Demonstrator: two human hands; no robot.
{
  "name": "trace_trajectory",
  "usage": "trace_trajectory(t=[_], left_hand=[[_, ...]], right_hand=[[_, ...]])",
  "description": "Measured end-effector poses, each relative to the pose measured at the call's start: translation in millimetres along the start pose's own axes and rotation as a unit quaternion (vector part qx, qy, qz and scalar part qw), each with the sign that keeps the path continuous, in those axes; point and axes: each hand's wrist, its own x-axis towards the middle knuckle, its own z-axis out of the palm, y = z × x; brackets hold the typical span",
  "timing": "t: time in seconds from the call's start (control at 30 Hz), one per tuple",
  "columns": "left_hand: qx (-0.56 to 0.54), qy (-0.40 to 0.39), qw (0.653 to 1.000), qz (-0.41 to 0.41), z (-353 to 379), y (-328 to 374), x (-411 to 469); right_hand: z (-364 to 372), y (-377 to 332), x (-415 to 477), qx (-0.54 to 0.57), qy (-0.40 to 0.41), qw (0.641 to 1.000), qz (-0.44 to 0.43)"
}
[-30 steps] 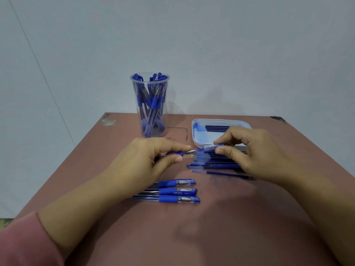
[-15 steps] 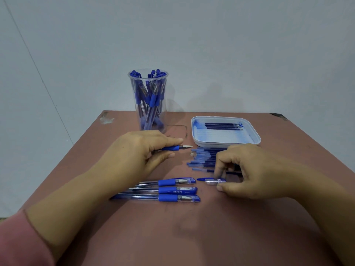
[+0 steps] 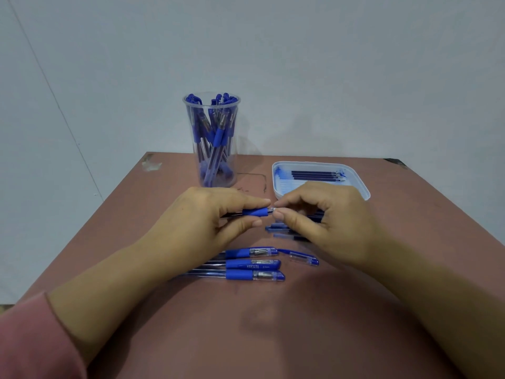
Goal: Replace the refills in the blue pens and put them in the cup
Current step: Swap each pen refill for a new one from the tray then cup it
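My left hand grips an uncapped blue pen by its blue grip, tip pointing right. My right hand pinches the pen's metal tip between thumb and forefinger. The pen's clear cap lies on the table below my right hand. Three capped blue pens lie side by side in front of me. A clear cup holding several blue pens stands at the back. A white tray holds several dark refills.
A loose pile of blue refills lies on the brown table, partly hidden under my right hand. The table's back corners are chipped. A plain pale wall stands behind.
My right hand set the cap down on the table, then rose to the pen's tip and pinched it. My left hand kept holding the pen.
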Motion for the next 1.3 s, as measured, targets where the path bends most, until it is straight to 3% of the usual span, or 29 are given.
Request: trace_trajectory(t=[0.17,0.4,0.6,1.1,1.3], left_hand=[[-0.012,0.008,1.0,-0.022,2.0,0.8,-0.9],[0.003,0.028,0.999,-0.025,-1.7,0.9,0.4],[0.007,0.027,0.999,-0.026,-1.1,0.7,0.1],[0.021,0.022,0.999,-0.014,-1.6,-0.5,0.2],[0.026,0.025,0.999,-0.013,-1.2,-2.6,0.4]], right_hand=[[4.8,1.2,0.4,-0.032,0.012,0.999,-0.018],[3.1,-1.8,-0.1,0.037,0.003,0.998,0.041],[4.2,-3.3,1.0,0.012,0.003,1.0,0.014],[4.7,-6.4,0.1,0.063,-0.006,0.995,0.078],[4.2,-6.5,0.6,0.057,-0.016,0.996,0.063]])
